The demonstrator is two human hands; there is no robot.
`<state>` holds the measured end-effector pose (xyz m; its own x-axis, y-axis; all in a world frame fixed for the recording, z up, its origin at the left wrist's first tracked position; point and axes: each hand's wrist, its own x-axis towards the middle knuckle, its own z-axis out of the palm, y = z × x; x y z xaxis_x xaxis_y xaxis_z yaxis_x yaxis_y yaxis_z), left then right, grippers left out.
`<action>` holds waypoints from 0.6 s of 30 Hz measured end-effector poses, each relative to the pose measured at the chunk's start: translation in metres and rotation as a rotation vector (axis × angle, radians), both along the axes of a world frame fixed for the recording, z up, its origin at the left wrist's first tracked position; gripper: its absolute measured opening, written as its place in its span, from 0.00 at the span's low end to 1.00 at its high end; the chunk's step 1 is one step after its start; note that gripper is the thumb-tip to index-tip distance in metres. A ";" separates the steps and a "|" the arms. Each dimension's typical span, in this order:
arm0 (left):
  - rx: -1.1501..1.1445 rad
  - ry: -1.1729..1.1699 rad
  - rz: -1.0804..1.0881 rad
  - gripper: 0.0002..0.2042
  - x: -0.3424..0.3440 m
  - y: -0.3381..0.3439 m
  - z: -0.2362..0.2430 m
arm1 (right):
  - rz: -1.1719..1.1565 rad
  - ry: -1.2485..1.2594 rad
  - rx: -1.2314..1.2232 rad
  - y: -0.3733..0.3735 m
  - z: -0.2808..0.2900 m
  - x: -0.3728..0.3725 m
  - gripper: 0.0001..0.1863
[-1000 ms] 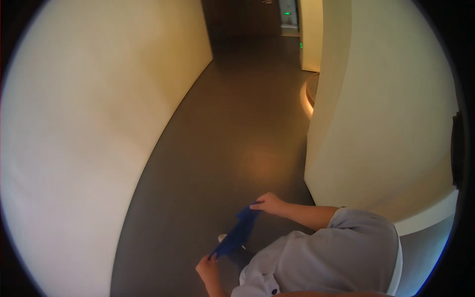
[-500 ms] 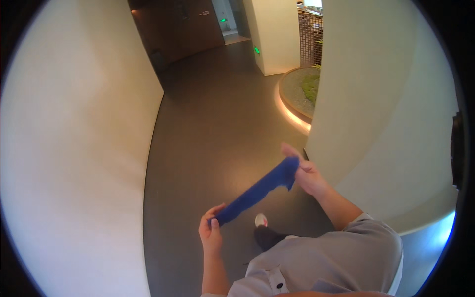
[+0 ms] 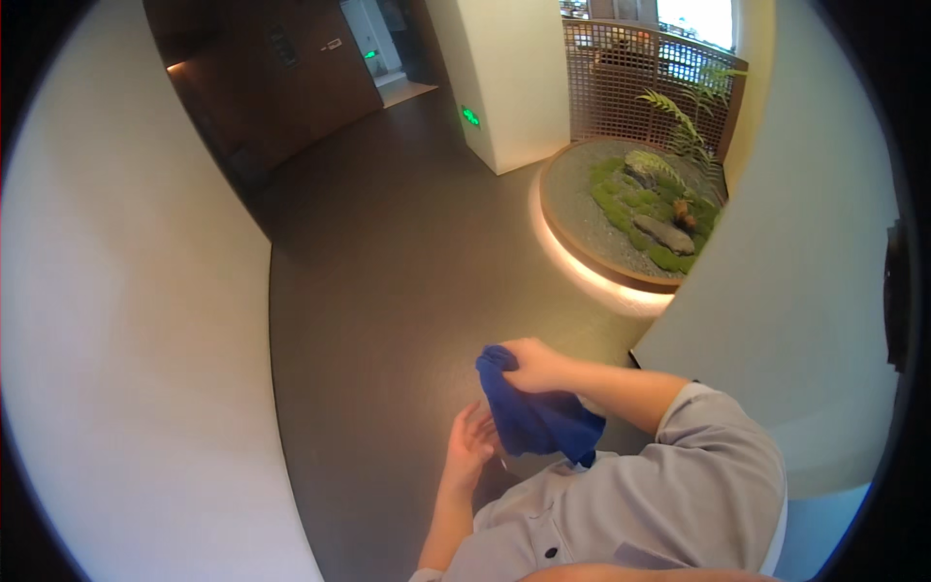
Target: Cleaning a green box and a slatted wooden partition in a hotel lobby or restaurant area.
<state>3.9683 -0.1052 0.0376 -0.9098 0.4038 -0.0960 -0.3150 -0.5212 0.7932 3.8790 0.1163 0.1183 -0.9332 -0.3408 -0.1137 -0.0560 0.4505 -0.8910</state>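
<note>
A blue cloth point(image 3: 543, 419) hangs bunched in front of my body, its lower corner drooping close to my grey shirt. My right hand point(image 3: 535, 365) grips it near the top, with a fold bulging out past the fingertips on the left side. Just left of the cloth is my left hand point(image 3: 469, 444), fingers stretched and apart. Whether those fingertips touch the fabric I cannot tell.
Pale walls rise on the left point(image 3: 126, 320) and right point(image 3: 786, 330). Ahead right stands a round, lit planter point(image 3: 572, 238) with moss, rocks and a fern, before a lattice screen point(image 3: 616, 87). A white pillar point(image 3: 504, 97) and dark doors point(image 3: 291, 87) lie beyond the grey floor point(image 3: 369, 291).
My left hand has let go of the cloth's end. The cloth, stretched between both hands before, now hangs from my right hand, which has moved left and down. More of the planter shows.
</note>
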 end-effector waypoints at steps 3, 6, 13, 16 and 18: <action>-0.379 0.191 -0.168 0.52 -0.206 -0.043 -0.017 | 0.076 0.068 0.284 -0.050 0.045 -0.177 0.29; -0.559 0.323 -0.187 0.31 -0.416 -0.042 0.027 | 0.159 0.044 0.307 -0.054 0.074 -0.367 0.33; -0.187 0.148 -0.464 0.19 -0.838 0.004 0.142 | 0.146 -0.235 -1.274 0.069 0.079 -0.731 0.49; -0.134 0.068 -0.576 0.23 -1.029 0.029 0.165 | -0.182 -0.269 -1.470 0.075 -0.025 -0.888 0.48; -0.176 0.154 -0.613 0.25 -1.149 0.039 0.146 | -0.337 -0.641 -1.483 0.046 -0.076 -0.980 0.50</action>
<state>2.8191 -0.0659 0.1833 -0.5283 0.8437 -0.0949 -0.3898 -0.1418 0.9099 2.8991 0.1627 0.0421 -0.9154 -0.3021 -0.2661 0.3860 -0.8463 -0.3671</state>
